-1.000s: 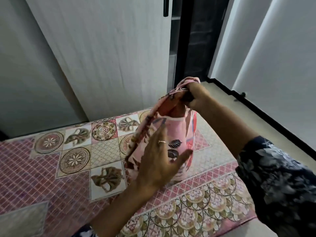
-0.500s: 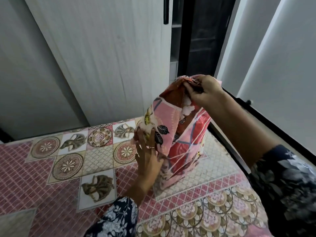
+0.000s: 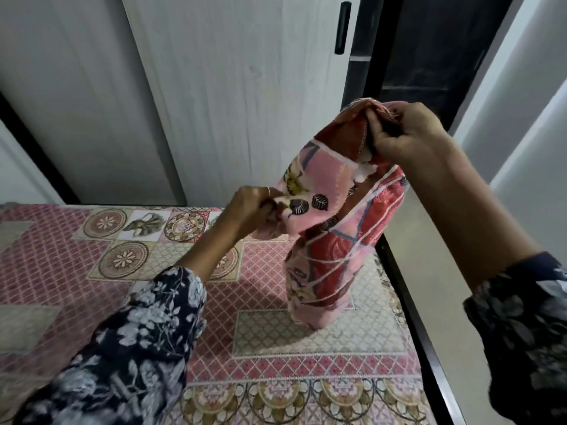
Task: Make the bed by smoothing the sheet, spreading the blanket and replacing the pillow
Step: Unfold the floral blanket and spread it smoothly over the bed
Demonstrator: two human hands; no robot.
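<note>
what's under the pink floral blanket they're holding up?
The blanket hangs from both hands, right hand high, left hand lower. Under it lies the patterned bedsheet, which its lower end seems to touch. The sheet directly beneath is covered.

Two hands, the left hand (image 3: 250, 207) and the right hand (image 3: 409, 134); one pink blanket (image 3: 334, 228); one patterned sheet (image 3: 153, 259); one ring (image 3: 268, 191); two floral sleeves (image 3: 135, 348).
</note>
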